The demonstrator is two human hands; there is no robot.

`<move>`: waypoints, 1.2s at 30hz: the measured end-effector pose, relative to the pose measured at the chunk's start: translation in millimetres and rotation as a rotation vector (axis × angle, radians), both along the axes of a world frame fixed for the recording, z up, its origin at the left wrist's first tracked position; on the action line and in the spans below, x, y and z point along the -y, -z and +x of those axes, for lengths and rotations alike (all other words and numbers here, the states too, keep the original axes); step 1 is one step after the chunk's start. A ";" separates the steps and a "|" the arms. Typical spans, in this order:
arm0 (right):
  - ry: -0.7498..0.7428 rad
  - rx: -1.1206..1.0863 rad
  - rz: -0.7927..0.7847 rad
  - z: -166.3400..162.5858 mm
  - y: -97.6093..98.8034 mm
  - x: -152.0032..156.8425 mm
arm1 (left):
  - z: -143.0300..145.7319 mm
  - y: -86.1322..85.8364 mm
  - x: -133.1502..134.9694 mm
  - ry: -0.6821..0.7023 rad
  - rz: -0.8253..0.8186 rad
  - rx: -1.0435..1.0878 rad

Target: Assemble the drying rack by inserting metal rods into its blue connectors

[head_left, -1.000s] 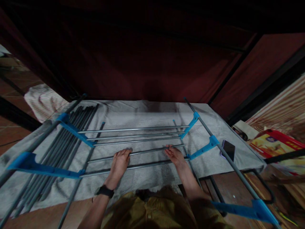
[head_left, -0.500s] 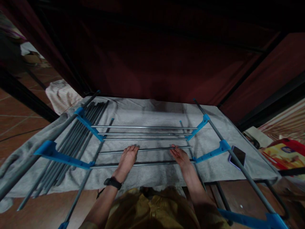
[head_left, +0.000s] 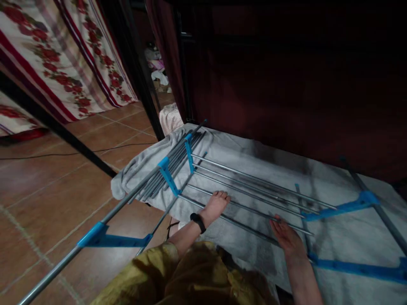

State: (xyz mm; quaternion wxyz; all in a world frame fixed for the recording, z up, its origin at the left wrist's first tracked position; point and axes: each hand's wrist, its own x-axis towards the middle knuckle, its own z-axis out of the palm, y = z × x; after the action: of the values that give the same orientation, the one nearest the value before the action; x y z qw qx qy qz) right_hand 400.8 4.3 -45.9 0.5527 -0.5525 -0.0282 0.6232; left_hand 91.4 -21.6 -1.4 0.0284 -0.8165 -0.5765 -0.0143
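My left hand point(head_left: 217, 207) is closed over a thin metal rod point(head_left: 249, 206), with a dark band on that wrist. My right hand point(head_left: 286, 234) has its fingertips and thumb on the same rod, nearer its right end. Both ends of this rod look unattached to the blue brackets. It lies within a rack frame of grey tubes, between a front crossbar point(head_left: 251, 229) and several rods at the back. Blue plastic brackets point(head_left: 168, 177) join the tubes on the left, and another blue bracket point(head_left: 358, 268) sits at the right front.
A bundle of loose grey tubes point(head_left: 159, 178) lies at the left of a bed-like surface under a grey cloth point(head_left: 254, 148). Dark red fabric point(head_left: 270, 93) hangs behind. Black posts point(head_left: 140, 67) and tiled floor point(head_left: 79, 182) are on the left, with a flowered curtain point(head_left: 63, 63).
My view has swung to the left, bringing the flowered curtain and more floor into sight. Both hands stay on the same rod, which remains between the front crossbar and the back rods.
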 end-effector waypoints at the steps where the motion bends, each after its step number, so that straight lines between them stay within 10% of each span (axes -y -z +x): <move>1: -0.010 0.005 0.003 1.0 0.1 0.1 | 0.5 0.6 0.2 0.004 0.004 -0.003; 36: -0.062 0.007 0.016 1.4 3.0 -1.5 | 1.0 2.3 -1.9 -0.042 -0.023 0.043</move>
State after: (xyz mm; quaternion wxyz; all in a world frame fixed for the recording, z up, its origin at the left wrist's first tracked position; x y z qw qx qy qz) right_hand 402.2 5.7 -48.9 0.5373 -0.5492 -0.0526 0.6379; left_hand 92.5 -19.7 -3.7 0.0072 -0.8039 -0.5941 -0.0246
